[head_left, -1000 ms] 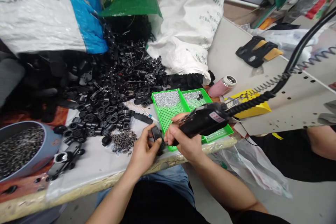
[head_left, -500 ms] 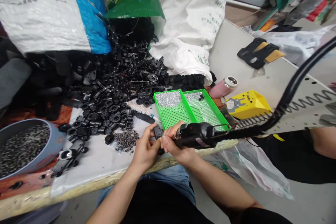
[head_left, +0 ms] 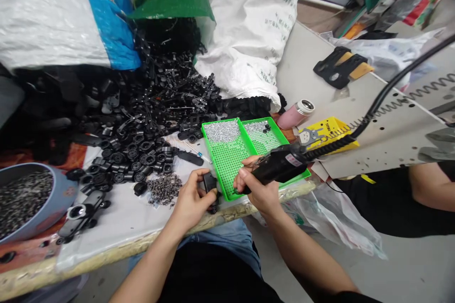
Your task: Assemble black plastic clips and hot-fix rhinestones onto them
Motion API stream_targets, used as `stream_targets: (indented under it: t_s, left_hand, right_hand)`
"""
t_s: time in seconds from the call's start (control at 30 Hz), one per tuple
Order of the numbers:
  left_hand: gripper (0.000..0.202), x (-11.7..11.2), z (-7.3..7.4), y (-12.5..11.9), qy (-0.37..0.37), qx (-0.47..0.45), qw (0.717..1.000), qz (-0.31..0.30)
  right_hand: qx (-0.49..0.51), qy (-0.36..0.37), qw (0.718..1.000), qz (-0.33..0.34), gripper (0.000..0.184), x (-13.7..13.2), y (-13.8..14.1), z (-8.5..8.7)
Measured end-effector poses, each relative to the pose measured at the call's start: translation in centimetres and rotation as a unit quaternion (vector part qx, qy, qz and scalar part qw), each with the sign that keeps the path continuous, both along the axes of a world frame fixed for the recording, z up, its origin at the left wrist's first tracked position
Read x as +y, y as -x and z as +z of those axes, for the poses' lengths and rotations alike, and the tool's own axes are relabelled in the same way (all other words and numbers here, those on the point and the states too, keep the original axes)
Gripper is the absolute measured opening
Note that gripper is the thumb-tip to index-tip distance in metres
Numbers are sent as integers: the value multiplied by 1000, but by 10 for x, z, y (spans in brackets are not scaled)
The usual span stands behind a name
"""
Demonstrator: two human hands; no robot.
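Note:
Near the table's front edge, my left hand (head_left: 195, 197) is closed on a black plastic part (head_left: 210, 183), thumb on one side and fingers on the other. My right hand (head_left: 259, 190) grips a black electric screwdriver (head_left: 279, 164), its body lying sideways with the cable running off to the upper right. Its tip is hidden by my fingers or too blurred to make out. Under and behind the right hand lies a green two-part tray (head_left: 225, 165) holding small silver screws (head_left: 223, 130). Left of my left hand is a heap of tiny dark metal pieces (head_left: 164, 188).
A blue-grey bowl (head_left: 66, 194) of small parts stands at the left. Black ring-shaped parts (head_left: 137, 156) and a large pile of black pieces (head_left: 170, 80) fill the back. A pink flask (head_left: 295, 114) and a yellow box (head_left: 329, 128) stand right. Another person's arm (head_left: 432, 187) shows at far right.
My right hand and the screwdriver have moved right and away from the black part, over the green tray. My left hand still holds the part. The view has shifted slightly.

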State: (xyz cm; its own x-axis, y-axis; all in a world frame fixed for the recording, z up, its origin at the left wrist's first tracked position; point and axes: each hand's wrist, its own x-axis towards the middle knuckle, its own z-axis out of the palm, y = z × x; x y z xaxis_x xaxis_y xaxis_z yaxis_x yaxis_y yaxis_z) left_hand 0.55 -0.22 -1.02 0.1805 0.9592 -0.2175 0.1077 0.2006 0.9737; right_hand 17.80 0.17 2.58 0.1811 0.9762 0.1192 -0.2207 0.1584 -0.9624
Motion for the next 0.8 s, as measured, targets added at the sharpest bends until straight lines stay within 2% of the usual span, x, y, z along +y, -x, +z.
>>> stream_targets:
  t_s: [0.5, 0.63, 0.8]
  left_hand:
    - [53, 0, 2, 1, -12, 22, 1000, -17]
    - [51, -1, 0, 1, -23, 28, 999, -20]
    - [49, -2, 0, 2, -32, 49, 998, -28]
  right_hand:
    - [-7, -10, 1000, 7, 24, -6, 2, -5]
    - [-6, -36, 999, -7, 22, -2, 6, 13]
    - [37, -98, 994, 9, 22, 21, 27, 38]
